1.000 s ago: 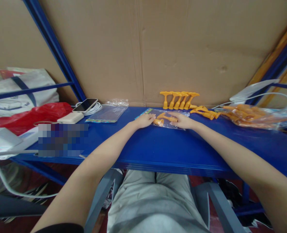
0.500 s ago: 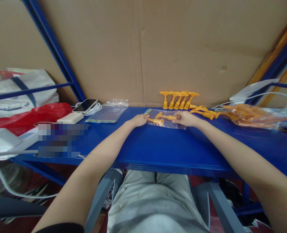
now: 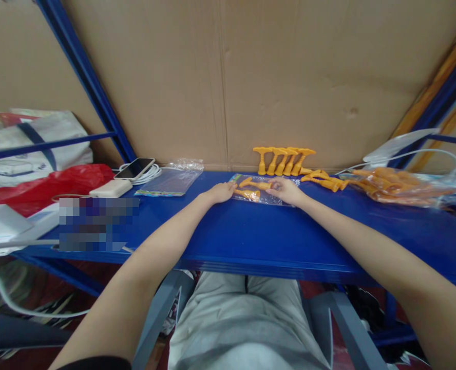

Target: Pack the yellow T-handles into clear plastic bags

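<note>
A clear plastic bag [image 3: 268, 198] with a colourful printed edge lies flat on the blue table. My left hand [image 3: 223, 192] is closed on the bag's left end. Two orange T-shaped plastic pieces lie at the bag: a lower piece [image 3: 250, 195] close to my left fingertips, and an upper piece [image 3: 253, 184] whose right end is in the closed fingers of my right hand [image 3: 286, 190]. The lower piece seems to be inside the bag; I cannot tell how far in the upper one is.
Behind the bag stands a row of several orange pieces [image 3: 282, 161], with a loose pile [image 3: 324, 180] beside it. A filled bag of orange pieces [image 3: 399, 185] lies right. Left are flat clear bags [image 3: 170, 181], a phone [image 3: 136, 168], a white box [image 3: 111, 188] and red plastic [image 3: 51, 187].
My right hand has moved left, pushing the upper orange piece toward the bag's printed end. My left hand has stayed at the bag's left end.
</note>
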{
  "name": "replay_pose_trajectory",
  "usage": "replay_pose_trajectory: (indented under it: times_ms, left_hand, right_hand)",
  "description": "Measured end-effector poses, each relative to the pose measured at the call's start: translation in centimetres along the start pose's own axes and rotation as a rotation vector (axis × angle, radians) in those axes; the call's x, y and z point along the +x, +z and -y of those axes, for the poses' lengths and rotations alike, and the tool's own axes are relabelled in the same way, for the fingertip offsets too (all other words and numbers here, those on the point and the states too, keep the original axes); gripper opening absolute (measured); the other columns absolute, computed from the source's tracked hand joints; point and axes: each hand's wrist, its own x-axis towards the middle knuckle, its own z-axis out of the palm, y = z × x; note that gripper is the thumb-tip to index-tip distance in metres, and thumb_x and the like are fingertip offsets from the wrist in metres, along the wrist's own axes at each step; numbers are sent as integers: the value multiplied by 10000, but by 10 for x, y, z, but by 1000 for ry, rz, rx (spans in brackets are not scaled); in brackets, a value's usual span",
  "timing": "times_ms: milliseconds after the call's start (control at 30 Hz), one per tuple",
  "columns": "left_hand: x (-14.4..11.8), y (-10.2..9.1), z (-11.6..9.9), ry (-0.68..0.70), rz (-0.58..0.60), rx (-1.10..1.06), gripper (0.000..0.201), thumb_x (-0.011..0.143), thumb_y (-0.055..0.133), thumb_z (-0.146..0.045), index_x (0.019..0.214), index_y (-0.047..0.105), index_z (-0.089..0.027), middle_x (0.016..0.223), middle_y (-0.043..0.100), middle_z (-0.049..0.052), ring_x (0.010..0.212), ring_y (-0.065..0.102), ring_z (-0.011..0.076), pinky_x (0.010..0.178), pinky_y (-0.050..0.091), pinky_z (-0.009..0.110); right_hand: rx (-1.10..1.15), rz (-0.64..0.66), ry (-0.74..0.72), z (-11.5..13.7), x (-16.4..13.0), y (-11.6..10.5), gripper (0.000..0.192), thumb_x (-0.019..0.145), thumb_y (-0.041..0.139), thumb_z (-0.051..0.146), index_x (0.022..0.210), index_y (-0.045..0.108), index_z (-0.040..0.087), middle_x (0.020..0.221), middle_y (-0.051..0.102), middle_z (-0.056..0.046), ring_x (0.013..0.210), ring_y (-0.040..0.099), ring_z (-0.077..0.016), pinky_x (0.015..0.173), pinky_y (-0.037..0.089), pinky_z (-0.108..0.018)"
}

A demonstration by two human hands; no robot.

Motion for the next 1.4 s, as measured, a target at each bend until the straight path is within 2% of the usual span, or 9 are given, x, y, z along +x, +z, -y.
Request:
replay_pose_trajectory:
  times_ms: [133, 300, 467, 633, 733, 900, 1033, 1267, 1400]
  left_hand:
    - [-1, -1, -1, 15, -1, -9, 545, 1020, 114, -321, 1493, 356, -194, 1525, 389, 44, 1389, 395, 206, 1126, 303, 304]
    - [-1, -2, 1, 31, 12, -6, 547, 1018, 109, -349, 1509, 322, -234, 1510, 419, 30, 1368, 428, 211, 1112, 323, 317]
    - [-2, -4, 1, 63, 11, -7, 548, 1014, 107, -337, 1515, 301, -234, 1524, 395, 21, 1378, 412, 186, 1105, 323, 284]
    - [-1, -1, 1, 44, 2, -13, 559, 1010, 104, -360, 1505, 323, -225, 1532, 382, 28, 1393, 388, 198, 1128, 297, 303]
    - [0, 1, 2, 37, -7, -16, 551, 1007, 114, -378, 1504, 314, -254, 1539, 374, 14, 1394, 387, 210, 1132, 296, 322]
    - [0, 1, -1, 64, -8, -10, 543, 1006, 112, -387, 1499, 313, -275, 1557, 342, 18, 1396, 382, 242, 1131, 305, 392]
    - [1, 0, -3, 82, -3, 6, 566, 1007, 100, -408, 1424, 445, -243, 1512, 424, 41, 1377, 412, 253, 1127, 308, 412]
    - [0, 0, -3, 39, -33, -1, 566, 998, 138, -429, 1464, 395, -235, 1508, 425, 69, 1373, 419, 262, 1128, 305, 432]
    - [-1, 0, -5, 19, -56, 33, 559, 997, 155, -418, 1452, 417, -229, 1480, 465, 85, 1346, 455, 274, 1117, 316, 459]
  right_hand:
    - [80, -11, 76, -1, 1, 3, 336, 767, 721, 231, 1081, 672, 123, 849, 720, -60, 739, 658, -160, 719, 529, -275]
    - [347, 70, 207, -2, 1, 5, 364, 806, 689, 206, 1158, 647, 125, 913, 738, -78, 670, 653, -130, 642, 537, -249]
    - [449, 96, 271, 5, -2, 3, 367, 815, 671, 154, 1177, 624, 113, 1040, 729, -121, 802, 676, -150, 657, 543, -240]
    - [445, 89, 243, 2, -1, 5, 320, 816, 667, 145, 1134, 638, 131, 1037, 731, -116, 863, 686, -168, 710, 558, -266]
    - [454, 91, 198, -2, 0, 7, 340, 792, 681, 123, 1129, 646, 146, 1105, 715, -115, 941, 685, -176, 800, 563, -306]
    - [292, 120, 122, -3, 0, 6, 237, 792, 682, 160, 1025, 725, 159, 1108, 722, -81, 977, 680, -197, 938, 519, -381]
    - [182, 163, 116, 1, -2, 2, 300, 803, 668, 164, 1098, 725, 158, 1152, 709, -84, 1014, 673, -215, 963, 503, -394]
    - [84, 236, 67, 4, -1, -2, 369, 802, 678, 176, 1169, 705, 177, 1150, 713, -71, 902, 698, -201, 897, 537, -373]
    - [42, 220, 0, 6, -2, -3, 340, 774, 698, 177, 1112, 729, 189, 1140, 718, -56, 1000, 684, -243, 948, 512, -403]
